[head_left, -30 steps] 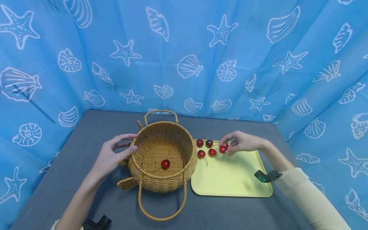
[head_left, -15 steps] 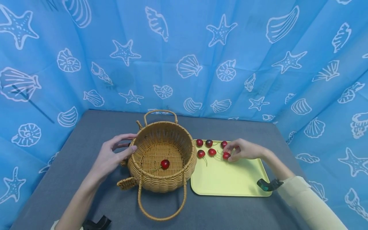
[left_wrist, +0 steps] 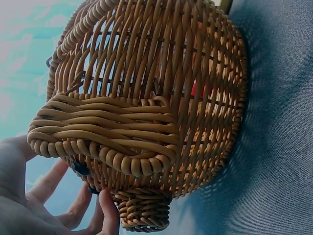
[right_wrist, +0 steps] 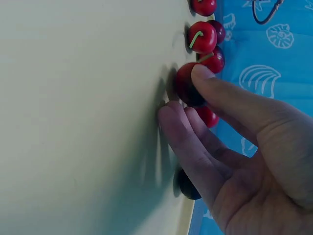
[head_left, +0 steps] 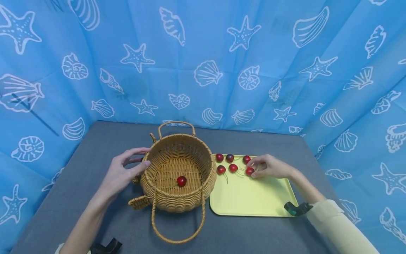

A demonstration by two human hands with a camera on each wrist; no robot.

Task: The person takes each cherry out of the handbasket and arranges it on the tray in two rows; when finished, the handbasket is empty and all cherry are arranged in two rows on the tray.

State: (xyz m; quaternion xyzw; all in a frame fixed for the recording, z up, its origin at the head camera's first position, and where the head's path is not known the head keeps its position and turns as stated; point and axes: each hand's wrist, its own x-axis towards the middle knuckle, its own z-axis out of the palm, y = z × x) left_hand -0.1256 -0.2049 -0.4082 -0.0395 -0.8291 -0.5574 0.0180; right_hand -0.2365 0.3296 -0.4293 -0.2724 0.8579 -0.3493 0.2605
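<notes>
A round wicker basket (head_left: 179, 204) with ear-like flaps and a small woven snout (left_wrist: 144, 210) stands left of centre. One red cherry (head_left: 181, 181) lies inside it. My left hand (head_left: 125, 169) rests at the basket's left side, thumb at the rim, fingers spread around the face side. Over the yellow tray (head_left: 247, 201), my right hand (head_left: 269, 166) has a dark red cherry (right_wrist: 188, 85) between thumb and fingertips, close over the tray surface. Several more cherries sit along the tray's far left part, one cherry (head_left: 246, 159) just behind the fingers.
Two looped handles belong to the basket; the front handle (head_left: 177, 242) hangs out over the grey tabletop (head_left: 238, 234). The tray stands right beside the basket. A blue curtain (head_left: 190, 53) with white shell prints closes off the back and sides.
My right hand has brought its cherry slightly toward me and right, then stayed there. The cherry behind it now shows fully. My left hand and the basket have kept their place.
</notes>
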